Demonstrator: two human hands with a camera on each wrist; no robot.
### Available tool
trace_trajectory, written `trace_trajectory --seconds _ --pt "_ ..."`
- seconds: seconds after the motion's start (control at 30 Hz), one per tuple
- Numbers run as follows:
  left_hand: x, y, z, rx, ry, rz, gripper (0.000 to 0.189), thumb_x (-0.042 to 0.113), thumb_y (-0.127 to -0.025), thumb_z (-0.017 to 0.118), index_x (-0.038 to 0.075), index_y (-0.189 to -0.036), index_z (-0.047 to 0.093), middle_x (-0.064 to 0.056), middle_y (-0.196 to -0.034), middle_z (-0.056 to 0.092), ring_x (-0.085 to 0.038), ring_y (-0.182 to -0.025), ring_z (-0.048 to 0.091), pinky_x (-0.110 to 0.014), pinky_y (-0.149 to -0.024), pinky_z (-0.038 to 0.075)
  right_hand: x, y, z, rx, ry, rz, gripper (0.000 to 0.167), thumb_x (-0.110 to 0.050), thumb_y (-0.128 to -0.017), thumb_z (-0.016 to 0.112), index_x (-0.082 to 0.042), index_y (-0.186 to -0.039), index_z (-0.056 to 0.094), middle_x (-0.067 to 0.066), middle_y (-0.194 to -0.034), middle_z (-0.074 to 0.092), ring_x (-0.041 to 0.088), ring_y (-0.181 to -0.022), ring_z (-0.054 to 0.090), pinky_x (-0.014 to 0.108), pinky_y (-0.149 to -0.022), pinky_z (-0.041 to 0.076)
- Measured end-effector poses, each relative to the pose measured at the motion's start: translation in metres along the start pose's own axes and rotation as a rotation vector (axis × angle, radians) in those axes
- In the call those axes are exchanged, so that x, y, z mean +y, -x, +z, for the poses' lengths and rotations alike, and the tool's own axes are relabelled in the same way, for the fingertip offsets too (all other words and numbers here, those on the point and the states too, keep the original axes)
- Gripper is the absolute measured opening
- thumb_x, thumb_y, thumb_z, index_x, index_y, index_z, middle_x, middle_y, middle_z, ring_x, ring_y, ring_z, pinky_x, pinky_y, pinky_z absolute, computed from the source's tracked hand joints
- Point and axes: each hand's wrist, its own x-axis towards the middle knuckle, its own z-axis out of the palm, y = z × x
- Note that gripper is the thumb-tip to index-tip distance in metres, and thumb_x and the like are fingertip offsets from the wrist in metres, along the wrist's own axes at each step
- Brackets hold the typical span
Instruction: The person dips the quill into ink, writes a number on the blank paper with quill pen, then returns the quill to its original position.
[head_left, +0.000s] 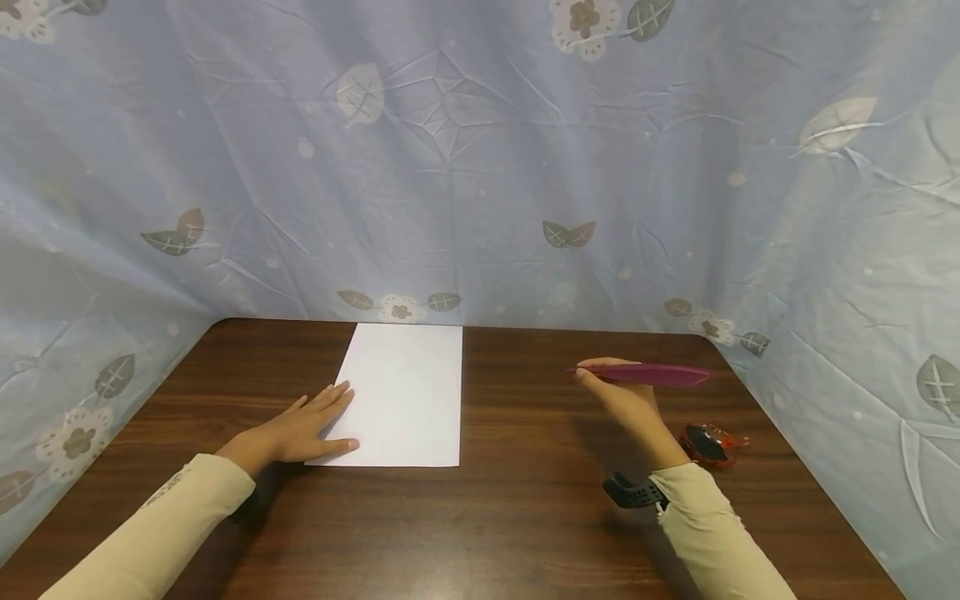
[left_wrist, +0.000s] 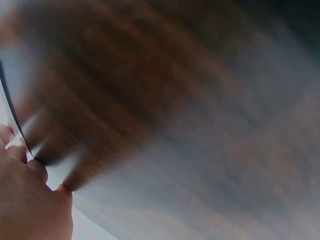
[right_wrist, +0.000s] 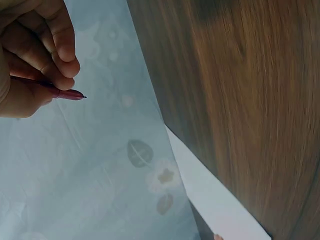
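A sheet of white paper (head_left: 405,400) lies on the brown wooden table, its far edge near the curtain. My left hand (head_left: 303,429) rests with fingers spread on the paper's left edge. To the right of the sheet, my right hand (head_left: 628,398) is raised above the table, pinching a magenta quill pen (head_left: 660,376) between thumb and fingers. The feather points right and the tip points left, apart from the paper. In the right wrist view the pen's dark red tip (right_wrist: 71,94) sticks out past the fingertips.
Right of the right forearm stands a small red-rimmed container (head_left: 707,443) with a dark middle; its exact kind is unclear. A pale blue curtain (head_left: 495,192) with leaves and flowers encloses the table's back and sides. The right wrist wears a black band (head_left: 633,492).
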Motion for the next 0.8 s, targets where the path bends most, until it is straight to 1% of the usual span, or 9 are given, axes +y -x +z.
trace_trajectory --seconds 0.1,0.17,0.33,0.53,0.73,0.8 --pt "0.0 0.0 0.0 0.012 0.01 0.011 0.091 0.056 -0.088 0.059 -0.001 -0.15 0.023 -0.023 -0.157 0.015 -0.047 -0.142 0.013 -0.069 -0.108 0.008 -0.005 -0.004 0.013 -0.001 -0.052 0.006 0.025 -0.021 -0.087 0.071 -0.002 -0.104 0.073 0.011 -0.098 0.073 0.002 -0.08 0.064 0.019 -0.067 0.05" --pt "0.0 -0.001 0.0 0.017 0.015 0.018 0.091 0.055 -0.088 0.059 -0.002 -0.15 0.024 -0.023 -0.157 0.016 -0.048 -0.142 0.013 -0.07 -0.107 0.008 -0.008 -0.006 0.022 -0.009 -0.112 0.018 0.026 -0.019 -0.087 0.072 -0.001 -0.105 0.072 0.012 -0.098 0.073 0.002 -0.079 0.065 0.019 -0.068 0.051" --pt "-0.003 -0.001 0.002 0.007 0.008 0.014 0.093 0.057 -0.088 0.058 -0.001 -0.15 0.022 -0.022 -0.158 0.014 -0.047 -0.143 0.012 -0.069 -0.108 0.008 -0.015 -0.009 0.044 -0.024 -0.208 0.046 0.027 -0.018 -0.085 0.073 0.0 -0.106 0.071 0.01 -0.097 0.073 0.005 -0.08 0.067 0.02 -0.071 0.052" --pt "-0.004 -0.001 0.004 0.012 0.006 0.017 0.092 0.058 -0.088 0.057 -0.001 -0.151 0.022 -0.021 -0.158 0.014 -0.045 -0.143 0.012 -0.069 -0.108 0.008 -0.02 -0.013 0.069 -0.019 -0.223 0.056 0.023 -0.017 -0.084 0.074 -0.004 -0.102 0.073 0.008 -0.096 0.073 0.009 -0.08 0.066 0.022 -0.07 0.052" --pt "-0.002 0.0 0.003 0.017 0.009 0.018 0.091 0.056 -0.088 0.058 -0.001 -0.15 0.023 -0.022 -0.158 0.015 -0.046 -0.143 0.013 -0.069 -0.108 0.009 -0.025 -0.015 0.091 -0.002 -0.179 0.079 0.022 -0.022 -0.083 0.075 -0.009 -0.101 0.075 0.002 -0.096 0.073 0.01 -0.082 0.064 0.025 -0.072 0.051" --pt "-0.001 0.001 0.002 0.021 0.008 0.02 0.091 0.055 -0.088 0.059 -0.002 -0.15 0.024 -0.022 -0.157 0.015 -0.046 -0.142 0.013 -0.069 -0.108 0.009 -0.027 -0.016 0.098 -0.003 -0.205 0.082 0.022 -0.02 -0.083 0.075 -0.008 -0.101 0.075 0.002 -0.095 0.074 0.01 -0.082 0.066 0.025 -0.072 0.052"
